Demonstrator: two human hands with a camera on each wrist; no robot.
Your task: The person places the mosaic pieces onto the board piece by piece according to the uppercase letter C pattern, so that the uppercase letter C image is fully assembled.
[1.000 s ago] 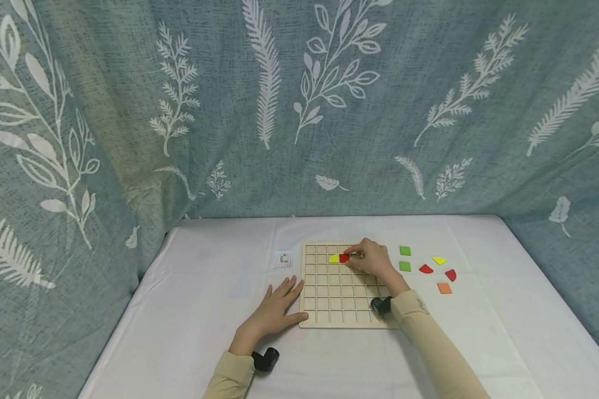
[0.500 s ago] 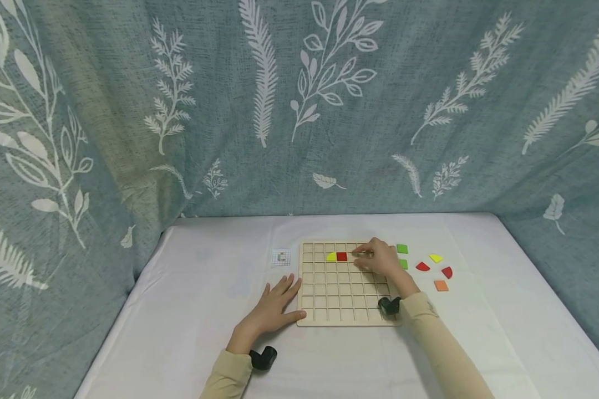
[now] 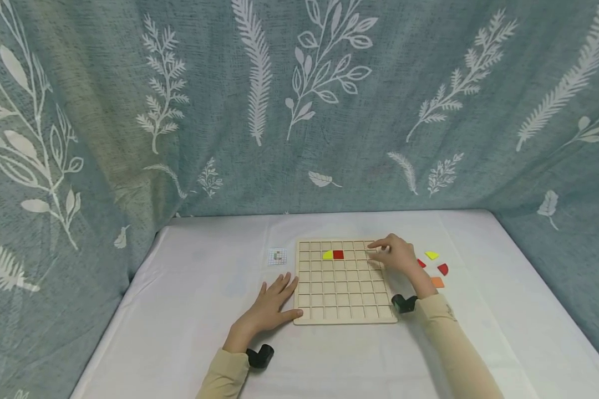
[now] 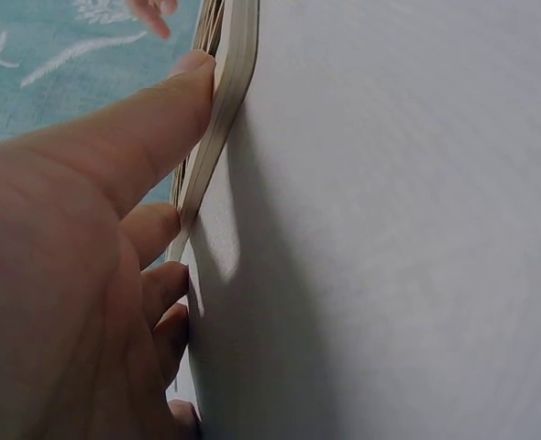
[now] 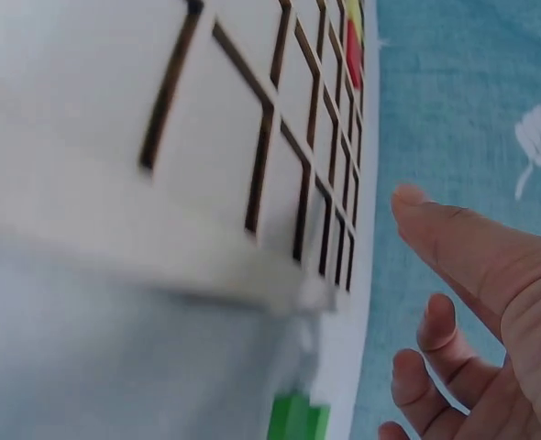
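A wooden grid board lies on the white-covered table. In its second row from the back sit a yellow quarter-round tile and, directly to its right, a red square tile. My left hand rests at the board's left edge, fingers spread; in the left wrist view the thumb touches the board's side. Above the board's back right corner hovers my right hand, thumb and fingers apart with nothing between them. Green tiles show below the board in the right wrist view; the hand hides them from the head view.
To the right lie a yellow tile, a red quarter-round tile, another red tile and an orange square, both partly covered by the right arm. A small printed grid card lies left of the board. A leaf-patterned curtain hangs behind.
My right hand has let go of the red square tile, leaving it in the grid, and has moved right to the board's edge. The left hand keeps its place.
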